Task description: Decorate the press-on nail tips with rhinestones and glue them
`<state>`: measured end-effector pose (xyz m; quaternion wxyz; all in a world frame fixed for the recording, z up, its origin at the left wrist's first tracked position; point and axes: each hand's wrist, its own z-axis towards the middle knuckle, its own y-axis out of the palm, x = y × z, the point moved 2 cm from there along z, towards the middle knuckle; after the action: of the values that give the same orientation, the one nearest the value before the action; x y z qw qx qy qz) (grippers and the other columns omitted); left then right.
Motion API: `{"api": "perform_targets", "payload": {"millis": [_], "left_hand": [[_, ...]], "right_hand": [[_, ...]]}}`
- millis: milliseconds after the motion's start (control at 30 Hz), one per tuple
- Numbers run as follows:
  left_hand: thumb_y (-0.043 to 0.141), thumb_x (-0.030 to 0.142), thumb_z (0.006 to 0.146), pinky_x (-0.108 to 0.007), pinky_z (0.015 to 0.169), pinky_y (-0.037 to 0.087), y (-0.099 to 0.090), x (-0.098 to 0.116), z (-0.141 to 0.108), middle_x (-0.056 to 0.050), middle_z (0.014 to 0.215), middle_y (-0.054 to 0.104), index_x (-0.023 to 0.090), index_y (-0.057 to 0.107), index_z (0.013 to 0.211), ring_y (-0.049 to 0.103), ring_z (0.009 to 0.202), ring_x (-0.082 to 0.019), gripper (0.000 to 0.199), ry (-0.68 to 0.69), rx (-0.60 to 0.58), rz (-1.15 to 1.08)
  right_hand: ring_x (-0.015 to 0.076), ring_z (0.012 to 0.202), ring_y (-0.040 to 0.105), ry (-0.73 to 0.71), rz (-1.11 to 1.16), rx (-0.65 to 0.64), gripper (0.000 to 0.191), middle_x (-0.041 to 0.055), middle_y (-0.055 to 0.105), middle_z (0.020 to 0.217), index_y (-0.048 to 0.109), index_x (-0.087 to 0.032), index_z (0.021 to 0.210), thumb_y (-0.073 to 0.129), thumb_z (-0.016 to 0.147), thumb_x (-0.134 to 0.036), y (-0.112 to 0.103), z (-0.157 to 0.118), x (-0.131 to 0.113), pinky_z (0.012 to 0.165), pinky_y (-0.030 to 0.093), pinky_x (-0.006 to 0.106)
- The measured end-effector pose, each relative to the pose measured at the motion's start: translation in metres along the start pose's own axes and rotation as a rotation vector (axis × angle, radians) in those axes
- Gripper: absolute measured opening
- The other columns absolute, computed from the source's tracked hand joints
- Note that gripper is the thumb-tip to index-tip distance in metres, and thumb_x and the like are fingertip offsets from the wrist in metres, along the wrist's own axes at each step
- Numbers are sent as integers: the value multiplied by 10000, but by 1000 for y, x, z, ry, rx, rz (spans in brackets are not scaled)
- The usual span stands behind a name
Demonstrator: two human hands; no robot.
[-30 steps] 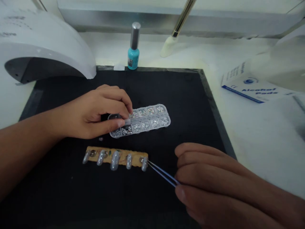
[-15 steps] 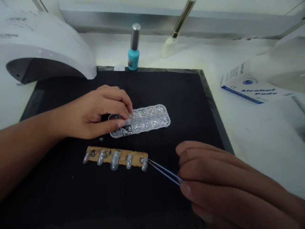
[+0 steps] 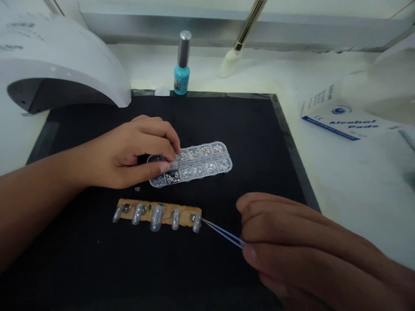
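Observation:
My left hand [image 3: 139, 151] grips the left end of a clear rhinestone case [image 3: 201, 162], its thumb and fingers closed over a small lid there. Small sparkling stones fill the case's compartments. In my right hand [image 3: 292, 242] are thin tweezers [image 3: 223, 233], pinched between thumb and fingers. Their tips reach the right end of a yellowish nail display strip [image 3: 167, 211], close beside its rightmost silver nail tip [image 3: 196, 223]; whether they touch it I cannot tell. Several silver nail tips, the largest a middle one [image 3: 156, 218], stand along the strip. One loose stone [image 3: 138, 189] lies between case and strip.
A black mat [image 3: 227, 116] lies under the work. At its back edge stands a turquoise polish bottle [image 3: 182, 73]. The white nail lamp [image 3: 81, 56] is at back left, a brush [image 3: 243, 34] behind, and an alcohol pads box [image 3: 343, 116] at right.
The tweezers' arms have come closer together, and my right hand has shifted slightly left. My left hand and the case stay where they were.

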<state>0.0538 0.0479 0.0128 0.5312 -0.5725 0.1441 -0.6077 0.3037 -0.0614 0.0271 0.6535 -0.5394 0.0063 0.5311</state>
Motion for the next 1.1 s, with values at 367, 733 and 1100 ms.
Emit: {"api": "perform_targets", "payload": {"millis": [367,733,1100], "left_hand": [[561,240,941,-328,914,456,0,0,-1,-50,1065,687,239,652,940,649,940,-193,91,-13,0,9],[561,225,942,-329,903,444,0,1,-1,-47,1065,676,239,638,944,639,939,-187,78,-6,-4,1],[557,215,945,-340,890,432,0,1,0,-65,1057,678,186,668,933,643,942,-180,115,23,2,-8]], "right_hand": [[159,596,673,47,44,-1,161,10,676,709,657,-262,847,545,953,-216,1,-2,-1,524,595,245],[142,565,660,10,87,-9,226,8,680,710,617,-247,863,443,1004,-223,0,5,0,513,574,233],[185,597,672,-70,135,72,140,35,671,721,626,-236,973,486,980,-248,-3,3,5,550,610,289]]}}
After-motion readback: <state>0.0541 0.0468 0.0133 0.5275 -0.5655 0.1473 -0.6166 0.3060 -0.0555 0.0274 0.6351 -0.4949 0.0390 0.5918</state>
